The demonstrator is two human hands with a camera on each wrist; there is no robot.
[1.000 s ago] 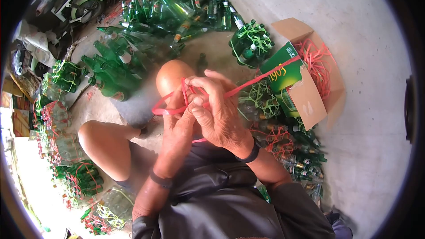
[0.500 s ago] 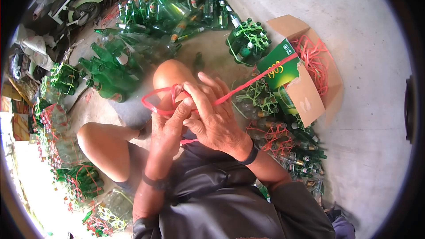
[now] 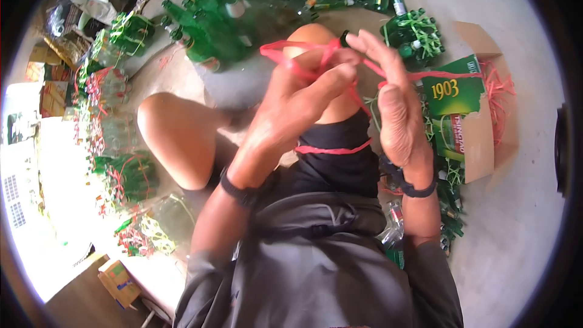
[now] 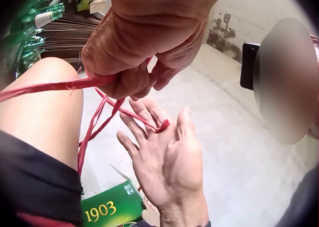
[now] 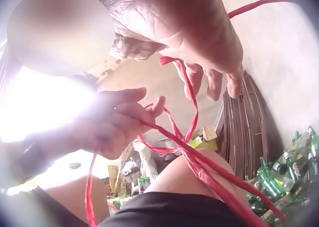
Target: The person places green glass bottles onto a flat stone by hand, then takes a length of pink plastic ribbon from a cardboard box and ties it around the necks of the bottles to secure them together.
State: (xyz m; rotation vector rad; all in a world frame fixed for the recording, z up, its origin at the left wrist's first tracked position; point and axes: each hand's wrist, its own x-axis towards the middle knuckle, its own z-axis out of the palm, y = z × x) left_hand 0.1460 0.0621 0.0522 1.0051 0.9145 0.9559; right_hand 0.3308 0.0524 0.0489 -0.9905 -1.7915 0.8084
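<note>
Red plastic twine [image 3: 276, 48] runs in loops between the two hands over the raised knee [image 3: 310, 34]. My left hand [image 3: 297, 97] pinches it between thumb and curled fingers, as the left wrist view also shows. My right hand [image 3: 401, 109] is held up beside it, fingers spread and straight. A short cut end of the twine [image 4: 163, 126] overlaps the right palm in the left wrist view; in the right wrist view this twine end [image 5: 170, 61] hangs just below that palm. Another strand of red twine [image 3: 334, 150] crosses the dark shorts on the thigh.
A torn green 1903 carton [image 3: 452, 88] at right holds a tangle of red twine [image 3: 499, 103], and one strand leads from it toward the hands. Green bottles [image 3: 212, 18] stand and lie ahead. Tied bottle bundles [image 3: 416, 36] sit right and left.
The head view has turned, so the scene sits further right and higher. My hands have moved apart; the right fingers have come off the twine and straightened, while the left still holds it.
</note>
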